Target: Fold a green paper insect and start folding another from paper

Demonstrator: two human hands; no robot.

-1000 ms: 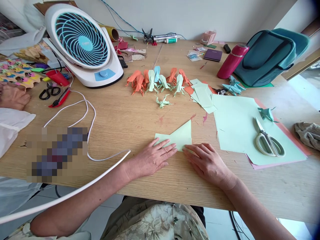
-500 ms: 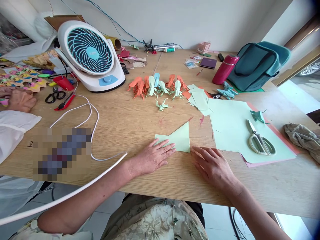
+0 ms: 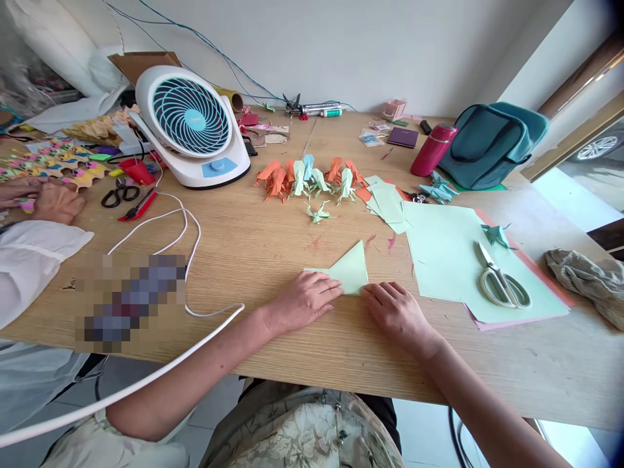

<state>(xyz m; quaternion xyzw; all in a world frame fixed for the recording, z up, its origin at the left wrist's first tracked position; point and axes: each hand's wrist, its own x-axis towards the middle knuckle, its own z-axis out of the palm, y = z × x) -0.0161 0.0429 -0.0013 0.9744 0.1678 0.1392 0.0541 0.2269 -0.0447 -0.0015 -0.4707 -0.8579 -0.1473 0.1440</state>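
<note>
A folded sheet of pale green paper (image 3: 355, 270) lies on the table in front of me, one pointed corner rising toward the back. My left hand (image 3: 306, 300) rests over its lower left part, fingers stretched out and pressing down on it. At the lower right corner, my right hand (image 3: 394, 313) has its bent fingers closed on the paper's edge; its thumb is hidden. Behind the sheet stand several folded paper figures, orange ones (image 3: 275, 182) and pale green ones (image 3: 346, 184). One small green figure (image 3: 318, 213) sits nearer to me.
Scissors (image 3: 502, 286) lie on large green sheets (image 3: 441, 260) at right, near small cut sheets (image 3: 389, 203). Farther back are a red bottle (image 3: 433, 149), teal bag (image 3: 492, 149) and fan (image 3: 192, 123). A white cable (image 3: 195, 361) crosses at left, near another person's hands (image 3: 58, 200).
My right hand has moved left onto the paper's lower right corner. My left hand's fingers have drawn closer together on the sheet. The whole view has shifted slightly.
</note>
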